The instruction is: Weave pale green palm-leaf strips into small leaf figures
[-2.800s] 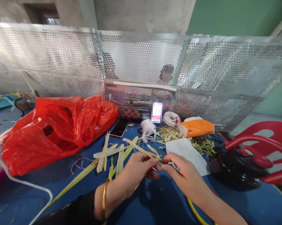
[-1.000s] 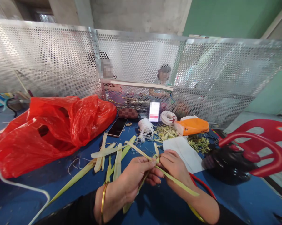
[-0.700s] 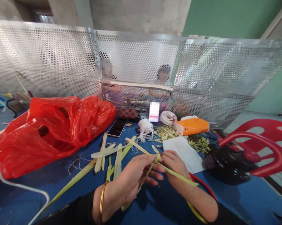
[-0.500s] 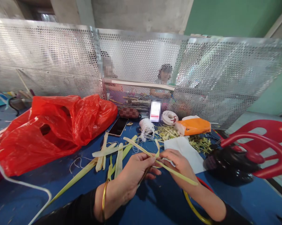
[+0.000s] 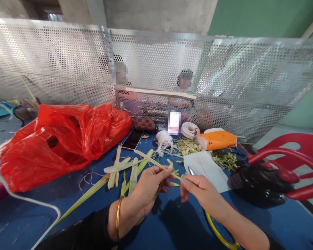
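A pale green leaf strip (image 5: 152,160), like a piece of husk, runs slantwise between my hands. My left hand (image 5: 148,189) is closed, thumb and forefinger pinching the strip, with a small curled piece standing up beside the thumb. My right hand (image 5: 202,191) pinches the strip's right end between thumb and fingertips. Under my right forearm lies a yellow looped handle (image 5: 219,232); a pointed metal tip (image 5: 191,171) shows past my right hand, and whether they are joined is hidden. Several loose leaf strips (image 5: 133,173) lie left of my left hand on the blue table (image 5: 94,211).
A red plastic bag (image 5: 68,146) fills the left. At the back are a phone (image 5: 132,139), checkered case (image 5: 144,124), lit screen (image 5: 174,123), white threads (image 5: 165,140), spool (image 5: 190,130) and orange tissue pack (image 5: 217,139). Right stands a black pot (image 5: 260,185). Two people sit behind the perforated screen (image 5: 151,52).
My right hand has shifted down and right and now pinches the strip's right end. The long end lying across my right wrist no longer shows. The metal tip has come into view.
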`<state>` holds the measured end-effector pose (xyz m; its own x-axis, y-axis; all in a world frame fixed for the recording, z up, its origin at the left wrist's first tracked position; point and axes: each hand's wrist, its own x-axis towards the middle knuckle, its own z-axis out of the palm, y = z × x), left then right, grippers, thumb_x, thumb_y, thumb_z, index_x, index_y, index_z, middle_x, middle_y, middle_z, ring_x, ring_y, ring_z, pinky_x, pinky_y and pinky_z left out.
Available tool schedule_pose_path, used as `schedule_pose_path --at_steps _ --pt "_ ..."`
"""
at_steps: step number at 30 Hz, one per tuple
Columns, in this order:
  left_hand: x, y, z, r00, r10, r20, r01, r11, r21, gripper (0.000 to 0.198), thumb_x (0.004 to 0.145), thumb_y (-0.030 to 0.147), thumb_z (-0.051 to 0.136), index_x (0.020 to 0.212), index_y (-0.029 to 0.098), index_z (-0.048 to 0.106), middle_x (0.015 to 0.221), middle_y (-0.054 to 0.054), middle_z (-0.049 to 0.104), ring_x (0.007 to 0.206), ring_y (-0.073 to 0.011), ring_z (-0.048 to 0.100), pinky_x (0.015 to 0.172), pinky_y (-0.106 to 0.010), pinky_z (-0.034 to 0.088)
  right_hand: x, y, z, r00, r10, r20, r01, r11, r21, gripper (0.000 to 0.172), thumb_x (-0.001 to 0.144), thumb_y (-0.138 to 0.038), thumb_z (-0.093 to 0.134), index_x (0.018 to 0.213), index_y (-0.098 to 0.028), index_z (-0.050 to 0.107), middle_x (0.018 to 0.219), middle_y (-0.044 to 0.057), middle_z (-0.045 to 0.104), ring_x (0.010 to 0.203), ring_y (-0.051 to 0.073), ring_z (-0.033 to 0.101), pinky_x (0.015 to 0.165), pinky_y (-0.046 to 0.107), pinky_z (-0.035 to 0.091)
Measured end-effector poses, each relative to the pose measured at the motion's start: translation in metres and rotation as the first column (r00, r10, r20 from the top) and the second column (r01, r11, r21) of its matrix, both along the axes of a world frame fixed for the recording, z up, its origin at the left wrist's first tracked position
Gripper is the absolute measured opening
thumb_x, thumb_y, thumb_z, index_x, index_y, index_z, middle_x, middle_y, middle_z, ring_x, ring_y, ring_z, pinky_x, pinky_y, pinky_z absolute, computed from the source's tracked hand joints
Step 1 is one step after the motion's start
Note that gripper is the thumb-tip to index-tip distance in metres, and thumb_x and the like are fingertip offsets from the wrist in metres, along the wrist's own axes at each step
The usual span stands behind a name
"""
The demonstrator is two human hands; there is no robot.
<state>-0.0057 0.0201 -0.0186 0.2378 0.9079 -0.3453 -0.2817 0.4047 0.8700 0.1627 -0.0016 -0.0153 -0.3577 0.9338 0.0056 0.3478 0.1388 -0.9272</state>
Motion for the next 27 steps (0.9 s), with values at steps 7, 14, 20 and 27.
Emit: schedule_pose_path --at_steps 7,14,20,27 --pt "-0.001 0.000 -0.002 0.997 -0.081 -0.009 0.081 0.996 0.042 0.022 0.071 0.031 0.072 0.074 0.010 0.068 0.074 -0.008 0.069 0.051 -0.0078 0.054 0.046 -0.019 0.037 -0.003 -0.014 0.006 0.943 0.028 0.330 -0.151 0.923 0.355 0.042 0.097 -0.036 0.037 0.062 -0.019 0.052 0.062 0.000 0.054 0.063 0.015 0.050 0.061 0.027 0.036" --pt "0.000 -0.001 0.005 0.988 -0.156 0.017 0.156 0.988 -0.015 0.034 0.082 0.043 0.058 0.080 0.010 0.067 0.075 -0.008 0.068 0.053 -0.0103 0.059 0.047 -0.020 0.038 0.008 0.005 0.005 0.962 -0.266 -0.053 0.264 0.963 -0.056 0.055 0.086 -0.063 0.043 0.072 -0.016 0.069 0.071 0.006 0.065 0.075 0.022 0.059 0.072 0.031 0.043" --pt "0.004 -0.007 0.001 0.965 -0.252 -0.077 0.256 0.966 0.037 0.029 0.075 0.039 0.065 0.077 0.010 0.068 0.074 -0.006 0.068 0.049 -0.0072 0.056 0.046 -0.019 0.035 -0.004 0.005 -0.005 0.891 -0.289 -0.349 0.176 0.931 -0.321 0.032 0.074 -0.047 0.071 0.072 -0.016 0.070 0.067 0.001 0.064 0.066 0.015 0.057 0.064 0.026 0.043" --pt "0.007 -0.009 -0.011 0.939 -0.311 -0.146 0.321 0.946 0.045 0.026 0.072 0.036 0.065 0.079 0.011 0.068 0.069 -0.006 0.068 0.045 -0.0082 0.056 0.043 -0.020 0.034 -0.008 0.002 -0.013 0.784 -0.375 -0.495 0.151 0.888 -0.433 0.026 0.065 -0.034 0.079 0.063 -0.016 0.061 0.062 -0.001 0.060 0.060 0.013 0.054 0.061 0.026 0.041"
